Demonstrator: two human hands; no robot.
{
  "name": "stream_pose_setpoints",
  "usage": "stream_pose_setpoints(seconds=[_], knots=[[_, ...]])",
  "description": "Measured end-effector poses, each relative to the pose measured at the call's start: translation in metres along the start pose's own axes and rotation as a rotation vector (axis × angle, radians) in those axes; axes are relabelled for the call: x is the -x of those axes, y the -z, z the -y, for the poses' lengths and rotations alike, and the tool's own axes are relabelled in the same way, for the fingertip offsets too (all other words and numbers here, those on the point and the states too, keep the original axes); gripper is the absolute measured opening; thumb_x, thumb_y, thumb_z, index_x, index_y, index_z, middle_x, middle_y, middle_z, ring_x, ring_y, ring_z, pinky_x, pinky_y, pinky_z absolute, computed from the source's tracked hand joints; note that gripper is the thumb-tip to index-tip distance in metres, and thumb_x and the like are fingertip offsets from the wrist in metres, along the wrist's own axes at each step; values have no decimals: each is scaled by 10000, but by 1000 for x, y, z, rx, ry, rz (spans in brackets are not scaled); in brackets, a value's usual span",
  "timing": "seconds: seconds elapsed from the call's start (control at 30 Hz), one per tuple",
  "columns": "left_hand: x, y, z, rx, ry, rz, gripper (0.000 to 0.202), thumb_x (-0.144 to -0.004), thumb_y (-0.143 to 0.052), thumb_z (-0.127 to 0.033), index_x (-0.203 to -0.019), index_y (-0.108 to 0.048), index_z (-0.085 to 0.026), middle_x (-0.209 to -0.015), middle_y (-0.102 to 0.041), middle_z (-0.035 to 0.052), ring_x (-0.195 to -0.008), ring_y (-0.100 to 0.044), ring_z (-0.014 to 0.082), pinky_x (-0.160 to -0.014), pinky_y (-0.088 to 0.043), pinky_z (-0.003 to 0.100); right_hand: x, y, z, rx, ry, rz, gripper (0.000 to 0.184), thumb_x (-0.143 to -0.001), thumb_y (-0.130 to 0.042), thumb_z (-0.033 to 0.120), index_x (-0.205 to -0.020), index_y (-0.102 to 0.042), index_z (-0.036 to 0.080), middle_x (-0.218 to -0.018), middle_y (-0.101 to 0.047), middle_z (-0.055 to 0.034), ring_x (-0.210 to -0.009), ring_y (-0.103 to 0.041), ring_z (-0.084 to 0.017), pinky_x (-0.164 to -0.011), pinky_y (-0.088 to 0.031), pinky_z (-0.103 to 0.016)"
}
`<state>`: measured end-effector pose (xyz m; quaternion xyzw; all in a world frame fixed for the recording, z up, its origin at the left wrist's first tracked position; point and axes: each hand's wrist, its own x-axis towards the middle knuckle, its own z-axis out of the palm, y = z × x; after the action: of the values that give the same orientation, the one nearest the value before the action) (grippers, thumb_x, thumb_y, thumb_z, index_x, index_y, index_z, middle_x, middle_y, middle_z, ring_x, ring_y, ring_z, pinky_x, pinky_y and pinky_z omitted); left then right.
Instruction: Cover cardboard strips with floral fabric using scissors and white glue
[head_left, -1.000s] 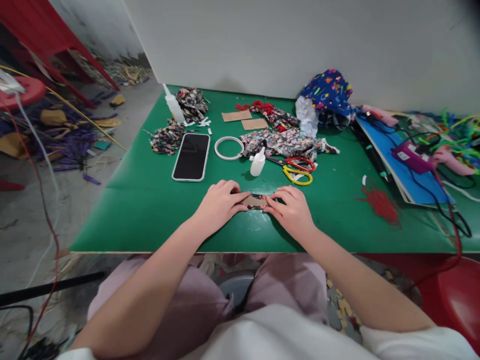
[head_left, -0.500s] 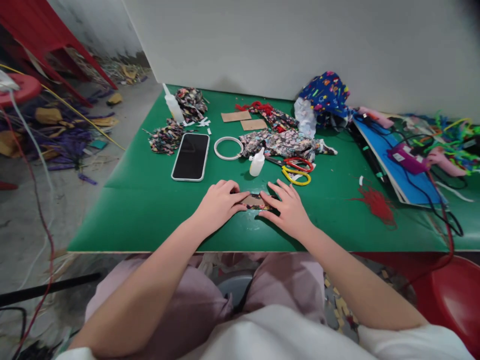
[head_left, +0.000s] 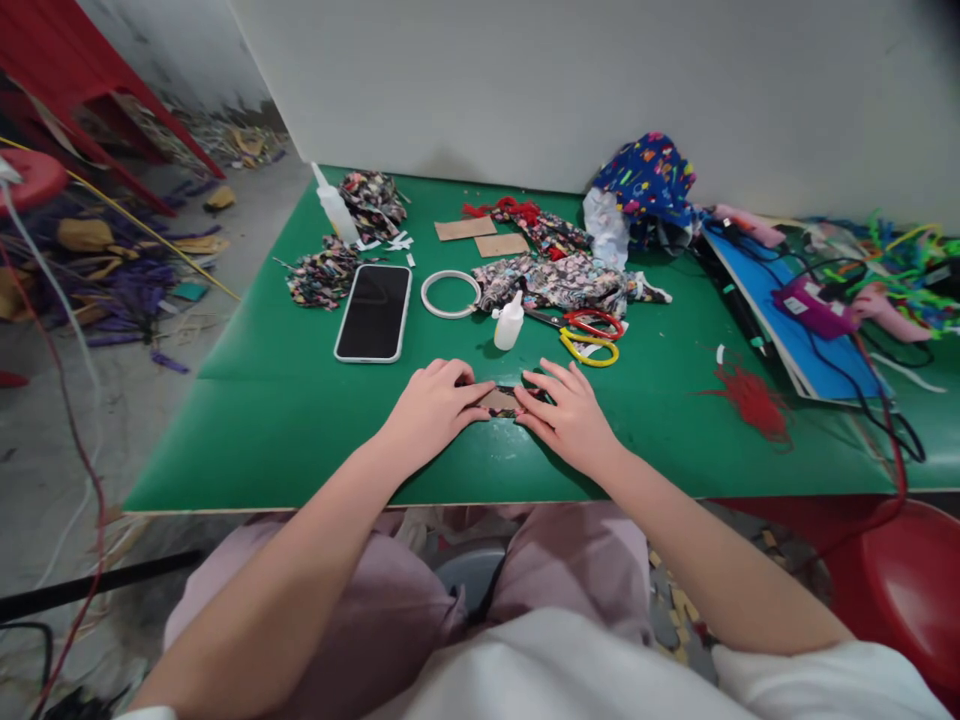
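Note:
Between my hands, flat on the green tabletop, lies a small brown cardboard piece [head_left: 502, 400] with dark floral fabric along its long edges. My left hand [head_left: 433, 402] grips its left end, index finger on the far edge and thumb on the near one. At the other end my right hand [head_left: 568, 409] presses the piece with thumb and index finger, its other fingers raised and spread. My fingers hide both ends. Just beyond stand a small white squeeze bottle [head_left: 509, 324] and scissors [head_left: 590, 335] with red and yellow handles.
A phone [head_left: 373, 313] and a white ring [head_left: 451, 294] lie behind my left hand. Farther back are cardboard pieces [head_left: 501, 245], floral fabric [head_left: 555, 284] and a taller bottle [head_left: 335, 207]. On the right are red threads [head_left: 754, 400], a blue folder [head_left: 802, 340] and cables.
My right thumb and index finger have shifted slightly inward along the cardboard piece. The view has moved a little; my left hand keeps the same grip.

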<state>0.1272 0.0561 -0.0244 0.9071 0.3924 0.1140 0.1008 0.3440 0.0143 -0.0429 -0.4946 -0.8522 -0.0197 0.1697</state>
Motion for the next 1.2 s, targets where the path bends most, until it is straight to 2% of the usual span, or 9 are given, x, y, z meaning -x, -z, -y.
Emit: stream_pose_setpoints(seconds=[0.3,0.4,0.5,0.63,0.73,0.9,1.0,1.1,1.2], knots=[[0,1,0,-19,-17,-12,358,-832,-447,-415,-1113,-577,-233,-944,-509,69,-839,-429,188,-769,-371,328,0,0,0,-43,14,-67,258,-822,-500,297,-1055,-604,260,-1072,-606,-44,-1088,-461,-201,-987,-306,-444],[0,1,0,-22,-16,-6,359,-834,-446,-412,-1121,-571,-235,-957,-510,70,-848,-432,189,-772,-369,330,3,1,-4,-99,-18,-137,350,-804,-521,327,-1138,-559,228,-1141,-580,-67,-1115,-448,-202,-958,-361,-396],[0,0,0,-15,-11,-8,361,-833,-448,-416,-1124,-568,-240,-962,-514,70,-851,-434,191,-770,-368,335,4,1,-7,-91,-42,-116,436,-772,-548,391,-1162,-541,196,-1186,-559,-91,-1164,-417,-231,-959,-356,-424],[1,-1,-1,-13,-6,-15,360,-832,-452,-417,-1122,-571,-240,-960,-514,71,-851,-438,192,-764,-369,335,4,0,-6,-36,-49,-61,307,-779,-542,382,-1027,-621,220,-1150,-587,-74,-1156,-425,-246,-955,-334,-463],[1,0,-2,-12,3,-8,361,-830,-455,-415,-1123,-571,-238,-952,-519,71,-844,-439,192,-758,-370,334,3,0,-4,-49,-53,-60,270,-786,-539,368,-998,-632,230,-1068,-626,-58,-1130,-447,-235,-953,-329,-460],[0,0,-2,-19,9,2,363,-830,-453,-416,-1123,-571,-237,-959,-520,69,-853,-437,194,-760,-369,331,3,2,-1,-111,-63,-104,194,-788,-550,333,-918,-661,242,-939,-659,-25,-1067,-481,-215,-961,-321,-449],[0,-1,-1,-27,6,1,364,-832,-447,-419,-1124,-571,-240,-967,-518,68,-854,-433,195,-755,-371,329,7,6,-2,-254,-82,-160,114,-759,-590,315,-791,-680,252,-920,-665,-9,-1014,-506,-197,-934,-364,-421],[0,-1,0,-17,-4,-10,360,-832,-449,-416,-1122,-572,-242,-974,-516,69,-859,-429,195,-760,-372,329,12,12,-7,-505,-256,-225,101,-707,-646,298,-783,-671,237,-902,-658,-22,-909,-559,-173,-848,-442,-373],[1,-2,1,-8,-5,-20,353,-832,-454,-411,-1119,-576,-245,-980,-515,68,-865,-431,195,-769,-375,330,15,15,-13,-797,-623,-347,125,-652,-683,273,-745,-652,195,-736,-654,-12,-676,-593,-134,-675,-499,-307]])
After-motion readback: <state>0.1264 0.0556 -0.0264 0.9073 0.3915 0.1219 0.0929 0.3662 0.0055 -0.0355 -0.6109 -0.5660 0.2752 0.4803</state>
